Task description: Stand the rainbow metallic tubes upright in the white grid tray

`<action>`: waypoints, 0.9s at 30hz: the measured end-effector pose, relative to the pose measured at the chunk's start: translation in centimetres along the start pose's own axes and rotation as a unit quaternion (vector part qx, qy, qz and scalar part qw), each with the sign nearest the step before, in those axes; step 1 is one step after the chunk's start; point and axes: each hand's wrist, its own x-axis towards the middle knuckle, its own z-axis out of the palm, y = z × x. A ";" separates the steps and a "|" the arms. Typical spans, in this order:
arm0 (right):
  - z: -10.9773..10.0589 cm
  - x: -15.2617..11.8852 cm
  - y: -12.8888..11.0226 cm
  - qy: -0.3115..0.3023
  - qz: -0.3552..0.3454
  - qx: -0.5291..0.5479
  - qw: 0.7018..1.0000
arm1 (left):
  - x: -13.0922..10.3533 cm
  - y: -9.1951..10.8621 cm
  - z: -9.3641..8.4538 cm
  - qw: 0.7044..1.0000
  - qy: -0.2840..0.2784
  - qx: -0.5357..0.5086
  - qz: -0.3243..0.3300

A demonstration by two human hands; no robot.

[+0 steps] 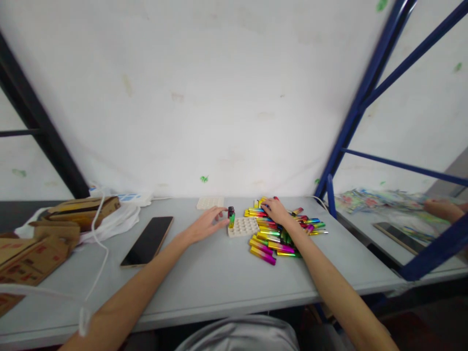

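- Showing worktop (pixel 212 285) w/ two hands at work, head view.
- L hand (pixel 209 225): thumb & fingers parted, tips right by an upright lighter (pixel 231 222); contact can't be told.
- Upright lighter: dark top, green-yellow body, at L end of the white tray (pixel 243 233).
- Tray: btwn the hands, rows of small holes, most bare.
- R hand (pixel 276 210): fingers bent down over far side of the pile of lighters (pixel 263 250); grip hidden, can't tell if holding one.
- Pile: shiny, multicol. (yellow, pink, green, etc.), lying R of tray, some under R forearm.
- 2nd tray (pixel 210 203): flat, near wall (pixel 234 97).
- Far L: phone (pixel 148 242), white cable (pixel 100 246), plastic bag (pixel 126 223), torn cardboard box (pixel 36 261).
- R: blue frame (pixel 347 124); beyond it, another person's hand (pixel 440 209), blurred.
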 end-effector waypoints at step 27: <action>-2.6 -1.0 -1.5 0.135 0.071 0.243 0.958 | -0.1 -0.2 1.7 0.995 -0.026 0.100 0.011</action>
